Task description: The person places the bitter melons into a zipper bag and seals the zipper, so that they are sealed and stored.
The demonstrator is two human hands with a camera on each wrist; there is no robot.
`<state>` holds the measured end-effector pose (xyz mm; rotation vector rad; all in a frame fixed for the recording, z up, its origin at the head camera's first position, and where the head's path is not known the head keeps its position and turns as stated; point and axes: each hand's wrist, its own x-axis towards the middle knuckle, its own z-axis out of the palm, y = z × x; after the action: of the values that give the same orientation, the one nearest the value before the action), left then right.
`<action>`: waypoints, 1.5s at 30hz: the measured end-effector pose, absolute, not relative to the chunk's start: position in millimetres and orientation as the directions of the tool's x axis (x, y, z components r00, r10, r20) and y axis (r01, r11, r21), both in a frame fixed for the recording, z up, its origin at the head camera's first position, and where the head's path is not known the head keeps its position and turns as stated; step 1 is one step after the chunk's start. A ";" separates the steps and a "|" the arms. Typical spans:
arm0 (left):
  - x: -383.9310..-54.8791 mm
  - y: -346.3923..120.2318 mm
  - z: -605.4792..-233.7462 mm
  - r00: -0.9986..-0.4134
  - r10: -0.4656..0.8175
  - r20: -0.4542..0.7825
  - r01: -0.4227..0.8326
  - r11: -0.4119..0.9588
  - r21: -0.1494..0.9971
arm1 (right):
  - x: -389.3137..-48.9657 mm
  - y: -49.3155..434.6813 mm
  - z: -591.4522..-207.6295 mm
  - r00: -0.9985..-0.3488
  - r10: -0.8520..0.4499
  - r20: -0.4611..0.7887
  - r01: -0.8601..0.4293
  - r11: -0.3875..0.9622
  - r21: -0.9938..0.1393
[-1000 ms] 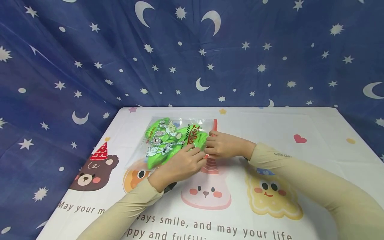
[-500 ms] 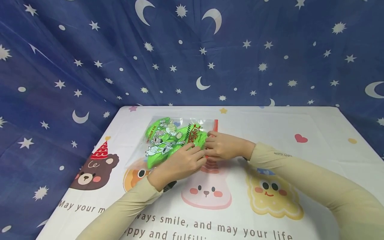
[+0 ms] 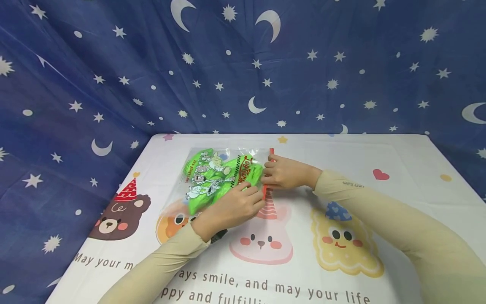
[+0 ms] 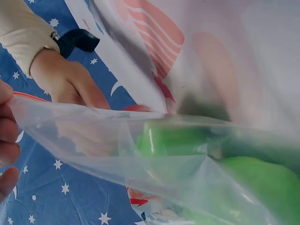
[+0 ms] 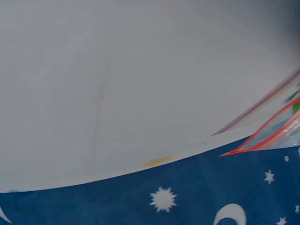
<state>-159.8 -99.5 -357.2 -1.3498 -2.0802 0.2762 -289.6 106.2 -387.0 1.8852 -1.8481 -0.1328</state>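
Observation:
A clear zip bag (image 3: 181, 181) with printed cartoon figures and a red strip along its right edge lies mid-table. Bright green, smooth-looking contents (image 3: 197, 203) fill much of it; the print covers part of them. My left hand (image 3: 231, 207) pinches the bag near the strip's front end. In the left wrist view, its fingertips (image 4: 8, 140) hold the red edge at the picture's left. Farther along the strip, my right hand (image 3: 289, 172) grips the edge with curled fingers. The right wrist view shows two red lines of the strip (image 5: 267, 136) standing apart towards the far corner.
A white cloth (image 3: 410, 185) printed with cartoon animals and lettering covers the table. Behind and to the left hangs a dark blue curtain (image 3: 212, 50) with moons and stars. A black wrist band (image 4: 77, 41) sits by the right sleeve.
My right hand has slid a little away from me along the red strip, baring more of it between the hands. My left hand keeps its hold and has shifted slightly right.

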 end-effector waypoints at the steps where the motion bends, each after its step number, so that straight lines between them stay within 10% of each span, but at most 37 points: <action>1: -159.9 -98.7 -357.3 -0.270 0.879 0.392 0.744 0.449 -0.495 | -292.5 107.1 -387.2 0.069 -0.962 0.263 -0.912 0.046 0.408; 25: -164.4 -82.9 -369.8 -0.247 0.929 0.277 0.745 0.365 -0.558 | -351.4 131.0 -384.5 -0.199 -0.936 0.292 -0.784 0.331 0.526; 38: -158.0 -73.4 -375.9 -0.215 0.947 0.241 0.764 0.316 -0.563 | -366.0 137.1 -370.1 -0.517 -0.819 0.249 -0.677 0.570 0.466; 45: -157.9 -71.0 -379.0 -0.291 0.928 0.233 0.799 0.370 -0.475 | -370.6 133.2 -371.3 -0.547 -0.798 0.253 -0.670 0.599 0.439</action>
<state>-157.9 -71.0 -379.0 -1.4916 -2.1681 0.3687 -370.6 133.2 -371.3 1.1714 -2.4011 -0.4072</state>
